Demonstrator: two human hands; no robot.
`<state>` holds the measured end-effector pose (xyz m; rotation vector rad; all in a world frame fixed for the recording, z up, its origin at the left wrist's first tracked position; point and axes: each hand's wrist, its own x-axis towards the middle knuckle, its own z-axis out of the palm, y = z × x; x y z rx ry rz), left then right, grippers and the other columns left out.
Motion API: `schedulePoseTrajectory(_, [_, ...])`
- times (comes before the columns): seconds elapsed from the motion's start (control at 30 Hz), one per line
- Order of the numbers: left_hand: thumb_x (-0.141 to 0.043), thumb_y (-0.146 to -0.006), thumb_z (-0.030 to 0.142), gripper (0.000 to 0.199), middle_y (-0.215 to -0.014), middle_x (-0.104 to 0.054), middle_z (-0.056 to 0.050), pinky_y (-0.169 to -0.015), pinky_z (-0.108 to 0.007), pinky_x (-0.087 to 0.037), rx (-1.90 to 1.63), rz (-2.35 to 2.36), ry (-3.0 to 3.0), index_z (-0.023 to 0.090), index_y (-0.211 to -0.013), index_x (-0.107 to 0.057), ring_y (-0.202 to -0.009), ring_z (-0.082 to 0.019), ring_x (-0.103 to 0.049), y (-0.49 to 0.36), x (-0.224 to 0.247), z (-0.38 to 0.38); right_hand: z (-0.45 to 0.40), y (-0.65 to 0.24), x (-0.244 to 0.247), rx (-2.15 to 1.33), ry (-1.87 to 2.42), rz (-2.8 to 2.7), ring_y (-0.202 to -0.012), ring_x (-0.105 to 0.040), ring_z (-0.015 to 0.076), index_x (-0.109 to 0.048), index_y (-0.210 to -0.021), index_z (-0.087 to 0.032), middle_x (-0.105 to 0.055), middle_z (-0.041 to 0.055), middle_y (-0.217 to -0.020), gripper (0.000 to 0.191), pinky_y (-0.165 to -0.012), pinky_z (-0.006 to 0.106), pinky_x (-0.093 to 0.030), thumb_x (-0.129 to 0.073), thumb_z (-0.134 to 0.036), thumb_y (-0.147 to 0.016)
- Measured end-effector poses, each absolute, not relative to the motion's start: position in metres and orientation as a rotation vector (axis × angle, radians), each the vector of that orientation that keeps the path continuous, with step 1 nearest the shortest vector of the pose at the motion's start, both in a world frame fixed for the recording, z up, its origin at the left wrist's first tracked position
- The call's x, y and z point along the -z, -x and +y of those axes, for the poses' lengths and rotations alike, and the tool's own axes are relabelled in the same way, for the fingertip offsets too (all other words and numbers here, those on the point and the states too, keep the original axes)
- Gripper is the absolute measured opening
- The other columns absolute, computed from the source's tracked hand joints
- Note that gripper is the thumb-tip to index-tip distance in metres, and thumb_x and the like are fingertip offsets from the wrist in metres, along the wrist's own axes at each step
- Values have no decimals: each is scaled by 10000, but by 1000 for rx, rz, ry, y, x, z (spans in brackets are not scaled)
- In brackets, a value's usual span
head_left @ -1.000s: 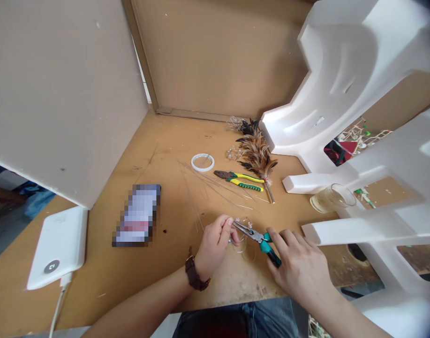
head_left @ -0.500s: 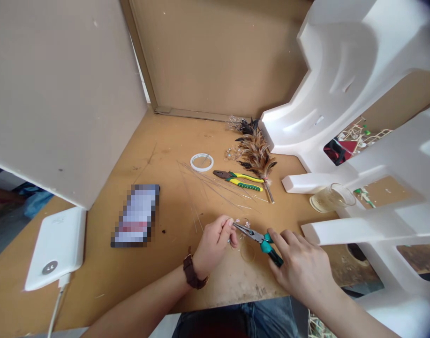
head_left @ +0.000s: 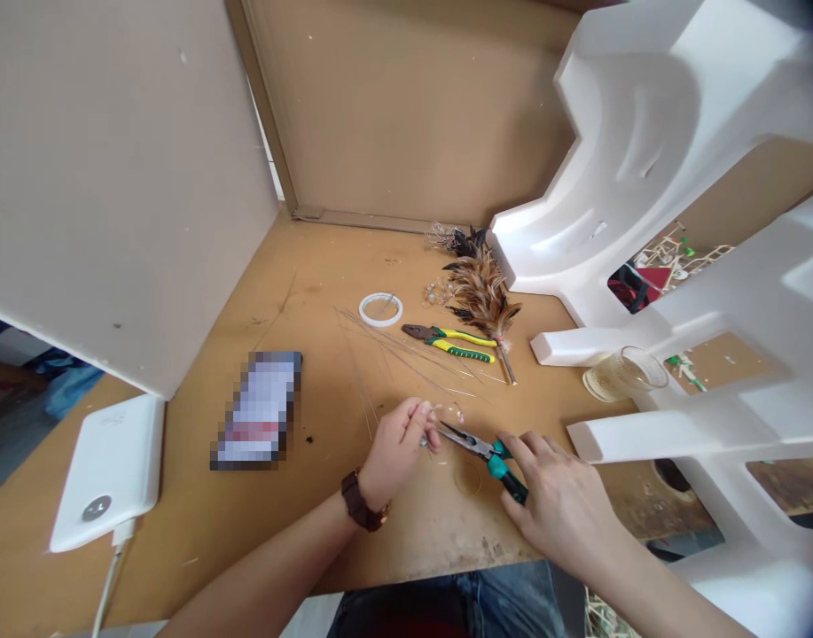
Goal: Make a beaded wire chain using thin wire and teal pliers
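Note:
Closed in a pinch, my left hand holds a thin wire piece with small clear beads, partly hidden by the fingers. My right hand grips the green-and-black handles of long-nose pliers. The jaws are slightly parted and point at my left fingertips, a little apart from them. Behind the hands lie yellow-green pliers, several loose straight wires and a white ring-shaped roll. A brown feather duster rests beyond the yellow-green pliers.
A phone with a blurred screen and a white power bank with a cable are at the left. White moulded foam stands on the right, beside a glass cup. Boards rise at the left and back.
The pliers' jaws have come away from my left fingertips. My left hand has shifted slightly left and up with the beaded wire, which now shows above the fingers.

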<state>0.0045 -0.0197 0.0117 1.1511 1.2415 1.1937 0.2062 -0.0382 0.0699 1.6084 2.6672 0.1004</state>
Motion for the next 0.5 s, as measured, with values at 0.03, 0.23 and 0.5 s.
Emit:
schedulePoseTrajectory(0.03, [-412,-862,407,293,-534,-578,21,-552,-240,-428,-1218,1225,-1060,164,-723,-495,-493,-115,-557,0,-11,-16,-38,-209,-69,-57,-1614,2672,-730,-578,187,-519,-1097,-211,-609,46,-877,384,-589,259,-327,-520,-255,-716])
schedulePoseTrajectory(0.23, [-496,-820,408,264,-483,-502,60,-571,-264,-472,-1139,816,-636,162,-724,-490,-402,-68,-458,19,-14,-4,-31,-225,-44,-91,-1831,2615,-733,-573,189,-537,-1037,-211,-597,29,-795,286,-568,257,-328,-502,-294,-766])
schedulePoseTrajectory(0.5, [-554,-792,394,249,-508,-493,64,-636,-297,-514,-1006,803,-651,157,-734,-505,-434,-52,-451,13,-14,-9,-16,-221,0,-172,-1943,2622,-903,-495,244,-553,-1085,-182,-570,98,-963,352,-723,319,-375,-506,-359,-785])
